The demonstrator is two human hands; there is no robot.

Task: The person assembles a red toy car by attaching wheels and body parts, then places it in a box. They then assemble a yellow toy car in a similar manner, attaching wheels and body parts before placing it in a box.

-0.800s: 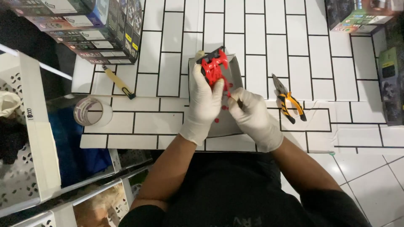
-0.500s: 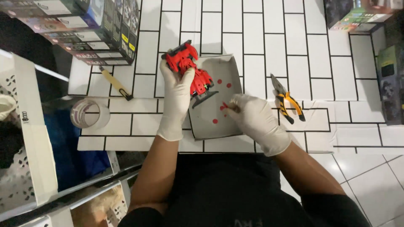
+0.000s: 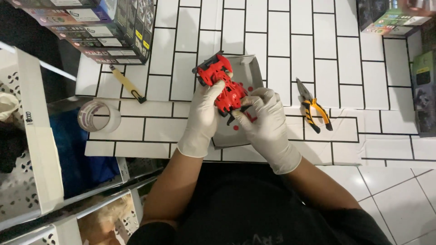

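A red toy car body with black parts [image 3: 222,85] is held above a grey tray [image 3: 252,70] on the tiled surface. My left hand [image 3: 202,115], in a white glove, grips the car from the left side. My right hand [image 3: 263,120], also gloved, touches the car's lower right end with its fingertips pinched together; whether a small part is between them is unclear. A few small red pieces [image 3: 235,128] lie in the tray under the hands.
Pliers with orange and black handles [image 3: 313,109] lie right of the tray. A utility knife [image 3: 127,84] and a tape roll [image 3: 98,116] lie to the left. Stacked boxes [image 3: 95,27] sit at top left, more boxes [image 3: 390,16] at top right, white perforated baskets [image 3: 27,149] at left.
My left hand brought the red car back right from the tray's left edge to over the tray. My right hand rose from the tray to meet the car's lower end.
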